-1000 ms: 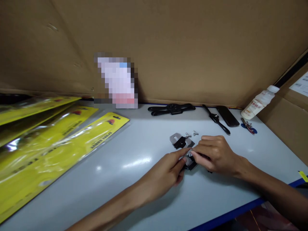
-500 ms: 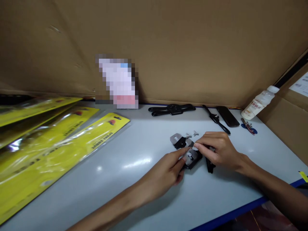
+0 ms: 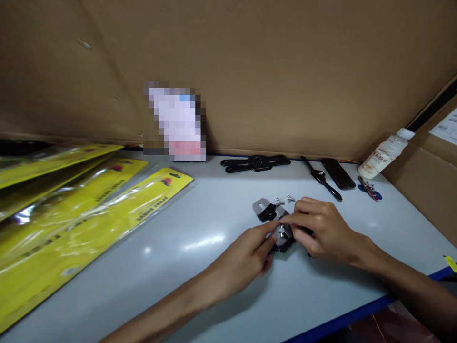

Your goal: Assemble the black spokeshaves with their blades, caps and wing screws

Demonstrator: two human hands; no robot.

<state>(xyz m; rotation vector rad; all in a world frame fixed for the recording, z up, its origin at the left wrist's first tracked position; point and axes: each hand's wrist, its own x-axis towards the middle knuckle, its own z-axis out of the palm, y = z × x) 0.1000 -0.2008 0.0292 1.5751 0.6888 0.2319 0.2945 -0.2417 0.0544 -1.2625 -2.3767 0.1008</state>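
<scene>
A small black tool body with a metal blade and a wing screw [image 3: 283,237] lies on the pale table [image 3: 200,267]. My left hand [image 3: 246,259] pinches its left side and holds it down. My right hand [image 3: 321,228] covers its right side, fingertips on the wing screw. Just beyond lie a loose metal blade with a black clamp [image 3: 266,209] and two small wing screws [image 3: 284,200].
Yellow blister packs [image 3: 85,224] fan across the left. At the back lie a black two-handled tool [image 3: 255,163], another black handle [image 3: 321,178], a flat black case [image 3: 337,172], keys [image 3: 369,188] and a white bottle [image 3: 385,152]. Cardboard walls stand behind and right.
My right hand drew back a little to the right, exposing the wing screw, then returned over it. My left hand has kept its hold.
</scene>
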